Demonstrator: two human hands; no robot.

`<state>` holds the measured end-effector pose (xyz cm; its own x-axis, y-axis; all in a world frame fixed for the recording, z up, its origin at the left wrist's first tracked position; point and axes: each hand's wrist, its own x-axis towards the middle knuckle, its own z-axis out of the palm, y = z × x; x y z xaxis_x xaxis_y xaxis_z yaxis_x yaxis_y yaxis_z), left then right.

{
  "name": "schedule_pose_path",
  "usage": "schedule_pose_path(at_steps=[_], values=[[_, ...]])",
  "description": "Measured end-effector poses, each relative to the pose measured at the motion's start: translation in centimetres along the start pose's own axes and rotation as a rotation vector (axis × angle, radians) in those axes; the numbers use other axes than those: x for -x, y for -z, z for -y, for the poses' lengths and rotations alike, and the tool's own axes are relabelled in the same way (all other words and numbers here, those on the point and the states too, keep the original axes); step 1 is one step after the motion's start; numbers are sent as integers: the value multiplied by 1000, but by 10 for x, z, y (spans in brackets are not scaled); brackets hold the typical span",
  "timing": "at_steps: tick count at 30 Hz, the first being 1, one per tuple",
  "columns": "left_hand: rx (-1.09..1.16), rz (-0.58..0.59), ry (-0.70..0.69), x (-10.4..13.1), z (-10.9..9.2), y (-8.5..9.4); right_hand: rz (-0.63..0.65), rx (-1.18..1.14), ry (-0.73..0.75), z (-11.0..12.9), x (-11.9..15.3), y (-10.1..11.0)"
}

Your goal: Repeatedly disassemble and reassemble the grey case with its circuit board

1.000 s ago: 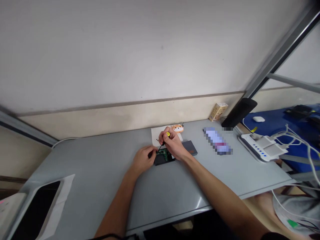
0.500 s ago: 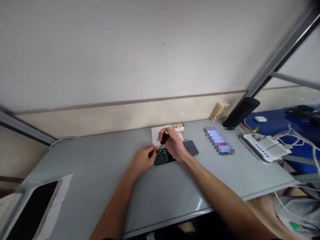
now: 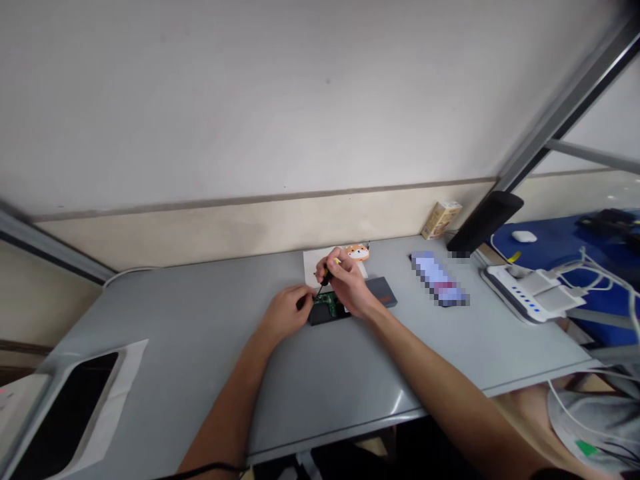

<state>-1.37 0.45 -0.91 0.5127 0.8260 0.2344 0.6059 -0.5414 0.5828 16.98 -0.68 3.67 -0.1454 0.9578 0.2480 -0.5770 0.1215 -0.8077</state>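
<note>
My right hand (image 3: 353,283) is closed around a screwdriver (image 3: 326,275) with a black and yellow handle. Its thin shaft slants down to the upper left part of a green circuit board (image 3: 329,303). That board lies in a flat black casing (image 3: 324,319) on the table. At the casing's left end, my left hand (image 3: 289,311) has its thumb and fingers pinched together by the screwdriver tip. Whatever those fingertips hold is too small to make out. A dark grey flat cover (image 3: 383,292) rests right of the casing, partly behind my right wrist.
White paper (image 3: 313,263) and an orange dog-faced case (image 3: 357,252) lie behind my hands. To the right are a blurred-out phone (image 3: 437,279), a small carton (image 3: 441,220), a black cylinder (image 3: 485,223) and a power strip (image 3: 525,293). A black-screened tablet (image 3: 70,413) sits front left.
My right hand's fingers have shifted on the screwdriver handle, which sits lower in the grip. The left hand stays at the board's left end. The camera view has moved slightly.
</note>
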Motion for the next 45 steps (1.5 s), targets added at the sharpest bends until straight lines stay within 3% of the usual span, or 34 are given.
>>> schedule_pose_path(at_steps=[12,16,21,33,45], values=[[2,-13,8,2,3,-3,-15,171,67,-3,-2,0],[-10,-10,8,1,3,-3,-17,101,112,-7,-5,1],[-6,-8,15,1,1,-2,15,-35,57,0,-4,-1],[-25,3,16,0,4,-3,9,117,78,-3,-2,5],[-41,10,22,-1,2,-1,8,-3,95,-9,-8,5]])
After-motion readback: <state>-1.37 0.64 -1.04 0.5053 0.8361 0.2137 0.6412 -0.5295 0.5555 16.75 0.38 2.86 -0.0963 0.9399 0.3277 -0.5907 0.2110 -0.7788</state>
